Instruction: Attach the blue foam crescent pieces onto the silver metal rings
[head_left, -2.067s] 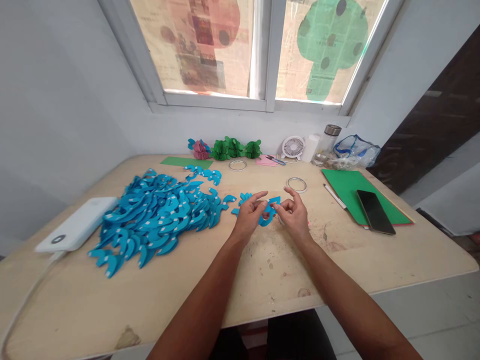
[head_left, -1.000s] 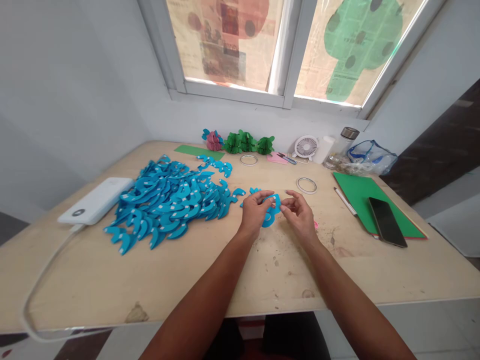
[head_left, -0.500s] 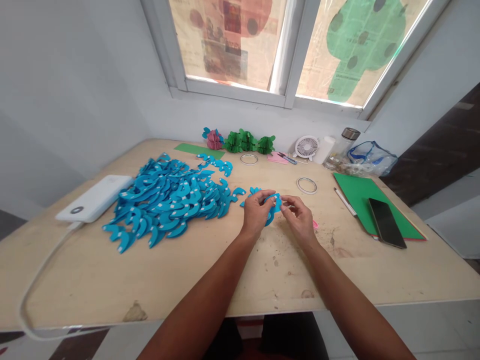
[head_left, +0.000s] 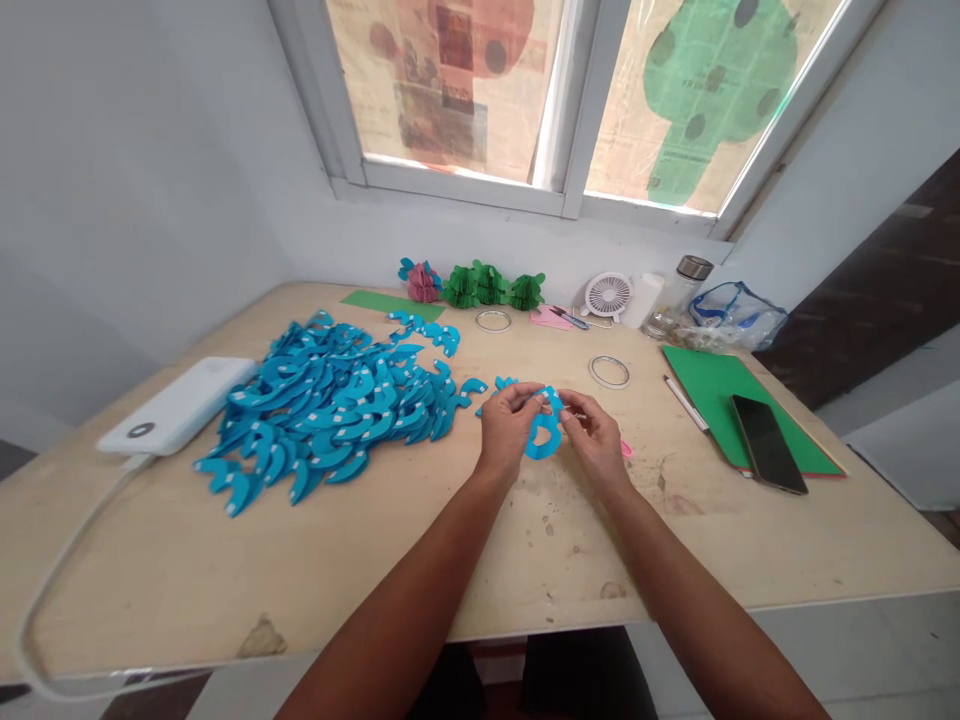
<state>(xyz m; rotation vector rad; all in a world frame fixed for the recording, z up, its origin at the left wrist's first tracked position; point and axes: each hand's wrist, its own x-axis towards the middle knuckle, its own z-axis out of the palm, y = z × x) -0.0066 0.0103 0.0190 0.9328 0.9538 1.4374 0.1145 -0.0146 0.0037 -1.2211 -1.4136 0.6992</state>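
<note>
Between my fingertips is a curved blue paper piece [head_left: 551,398] with small white squares on it. My left hand [head_left: 508,430] pinches its left side, and my right hand [head_left: 592,432] grips the right side. Just below the fingers shows a rounded blue paper loop [head_left: 541,450]; whether it is joined to the held piece I cannot tell. Left of my hands spreads a big heap of curved blue paper pieces [head_left: 337,400], many bearing white squares. A few more blue pieces [head_left: 504,383] lie right behind my left hand, partly covered by it.
A white power bank [head_left: 180,405] with a cable lies at the left. Along the back stand green paper figures [head_left: 487,284], a small fan [head_left: 607,296] and a glass bottle [head_left: 679,295]. Tape rolls [head_left: 609,372] lie nearer. On the right, a phone [head_left: 769,445] rests on green sheets [head_left: 716,385].
The blue loop below my fingers now shows as a wider, rounder shape. Both hands stay close together around the paper. The whole view has shifted slightly.
</note>
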